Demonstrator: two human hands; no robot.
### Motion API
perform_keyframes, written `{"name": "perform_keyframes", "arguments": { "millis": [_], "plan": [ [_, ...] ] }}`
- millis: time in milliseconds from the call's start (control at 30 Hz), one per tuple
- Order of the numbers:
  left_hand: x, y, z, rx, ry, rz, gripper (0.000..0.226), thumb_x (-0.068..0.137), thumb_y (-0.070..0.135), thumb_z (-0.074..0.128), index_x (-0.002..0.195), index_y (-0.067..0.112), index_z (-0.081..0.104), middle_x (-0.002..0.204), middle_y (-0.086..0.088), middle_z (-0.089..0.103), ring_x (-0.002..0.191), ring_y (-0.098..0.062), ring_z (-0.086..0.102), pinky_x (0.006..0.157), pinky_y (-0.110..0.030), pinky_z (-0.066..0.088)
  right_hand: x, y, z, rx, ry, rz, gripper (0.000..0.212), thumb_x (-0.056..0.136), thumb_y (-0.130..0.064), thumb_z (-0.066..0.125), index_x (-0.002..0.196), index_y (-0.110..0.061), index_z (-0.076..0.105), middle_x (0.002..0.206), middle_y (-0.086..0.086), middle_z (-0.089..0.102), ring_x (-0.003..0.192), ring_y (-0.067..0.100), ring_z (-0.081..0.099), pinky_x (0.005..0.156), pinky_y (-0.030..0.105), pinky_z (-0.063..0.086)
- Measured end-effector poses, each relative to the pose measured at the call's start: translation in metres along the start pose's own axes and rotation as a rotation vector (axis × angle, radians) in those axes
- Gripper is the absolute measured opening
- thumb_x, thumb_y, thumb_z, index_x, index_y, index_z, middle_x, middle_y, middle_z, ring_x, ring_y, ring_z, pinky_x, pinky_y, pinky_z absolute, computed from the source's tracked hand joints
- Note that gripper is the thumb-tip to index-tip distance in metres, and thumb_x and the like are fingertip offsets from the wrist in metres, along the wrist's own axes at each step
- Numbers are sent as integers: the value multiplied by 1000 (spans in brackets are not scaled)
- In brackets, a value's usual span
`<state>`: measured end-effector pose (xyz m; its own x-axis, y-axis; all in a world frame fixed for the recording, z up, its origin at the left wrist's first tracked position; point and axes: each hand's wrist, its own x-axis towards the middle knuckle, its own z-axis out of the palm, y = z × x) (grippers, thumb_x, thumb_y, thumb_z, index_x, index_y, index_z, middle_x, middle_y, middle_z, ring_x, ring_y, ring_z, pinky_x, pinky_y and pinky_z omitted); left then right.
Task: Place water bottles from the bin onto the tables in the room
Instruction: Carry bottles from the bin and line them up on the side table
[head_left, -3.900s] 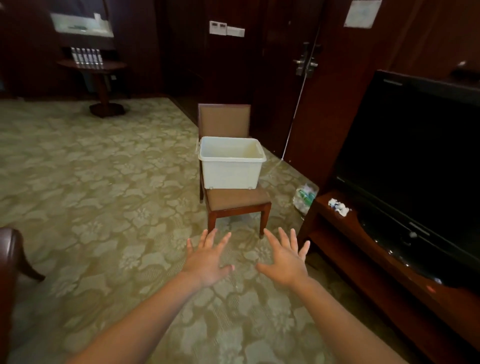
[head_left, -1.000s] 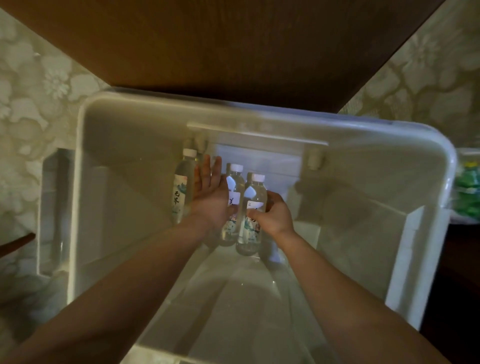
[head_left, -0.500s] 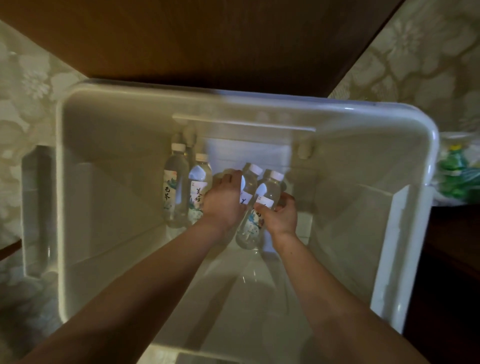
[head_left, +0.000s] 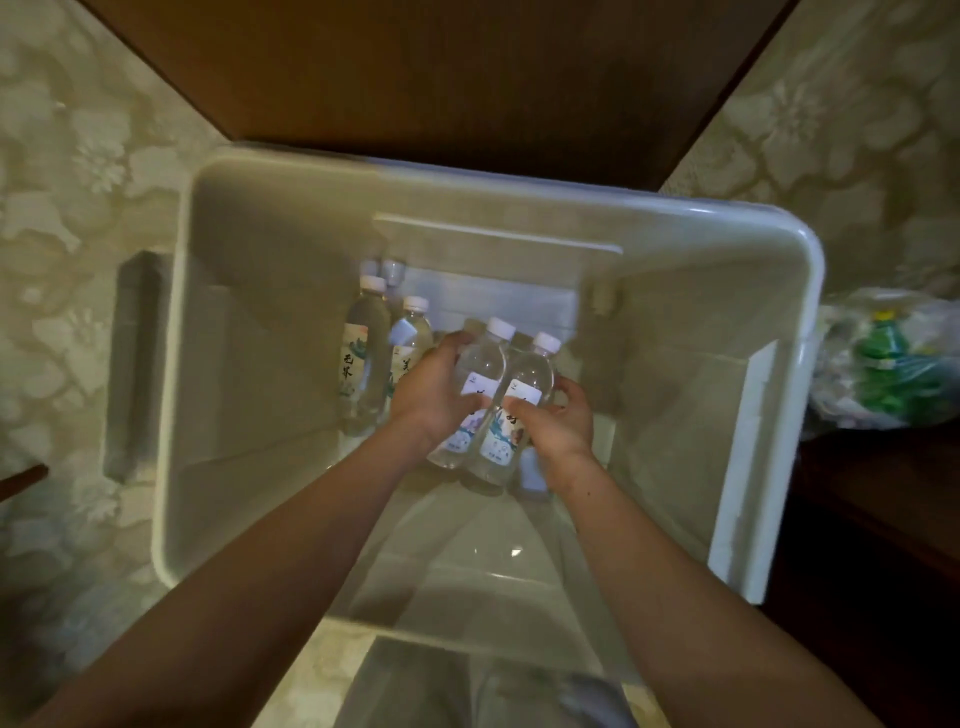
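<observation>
Nearest me, both forearms reach down into the deep white plastic bin (head_left: 769, 415); my left grip (head_left: 431, 400) is wrapped round one clear white-capped water bottle (head_left: 480, 371), and my right grip (head_left: 558, 423) curls round its twin bottle (head_left: 532, 376); the two are pressed side by side, caps pointing away, I judge so both come out in one lift; just beyond, to the left, two spare labelled bottles (head_left: 363, 353) lie on the bin floor by the far wall, within reach for a later trip; behind the bin stands the brown chair back (head_left: 441, 78); no worktop shows here.
</observation>
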<state>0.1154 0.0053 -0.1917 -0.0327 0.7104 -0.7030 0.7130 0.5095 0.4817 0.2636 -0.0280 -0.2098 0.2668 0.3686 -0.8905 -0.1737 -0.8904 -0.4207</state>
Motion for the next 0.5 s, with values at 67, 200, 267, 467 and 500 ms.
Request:
{"name": "perform_keyframes", "arguments": {
  "millis": [67,200,267,467,500],
  "plan": [
    [-17,1,-14,-80,27,-2,75,73,22,86,137,31,47,127,-1,61,111,-21,62,97,-40,51,-16,-10,-2,-41,-47,-18,59,72,2,82,117,-23,52,84,3,67,73,22,67,71,38,59],
    [-57,6,-46,-168,108,-6,79,68,29,89,137,34,50,112,10,60,100,-14,63,90,-34,52,-59,-35,-7,-96,-167,-79,56,73,4,82,115,-20,54,82,7,66,65,23,63,60,33,55],
    [-80,8,-61,-257,154,8,78,66,29,90,135,33,53,111,10,62,101,-11,62,89,-29,50,-82,-49,-8,-139,-216,-124,56,73,3,82,118,-18,55,82,7,67,65,23,64,60,32,55],
    [-149,-5,-99,-550,296,26,78,65,23,91,134,27,57,115,1,67,93,-12,68,75,-21,55,-153,-77,4,-283,-366,-258,58,71,-4,86,120,-18,56,91,6,69,77,18,69,66,30,57],
    [-161,-9,-104,-596,316,29,78,64,24,91,134,27,57,116,-1,67,92,-13,69,70,-21,56,-165,-80,7,-312,-389,-282,58,71,-5,86,120,-19,57,92,7,68,79,18,70,66,30,57]
  ]
}}
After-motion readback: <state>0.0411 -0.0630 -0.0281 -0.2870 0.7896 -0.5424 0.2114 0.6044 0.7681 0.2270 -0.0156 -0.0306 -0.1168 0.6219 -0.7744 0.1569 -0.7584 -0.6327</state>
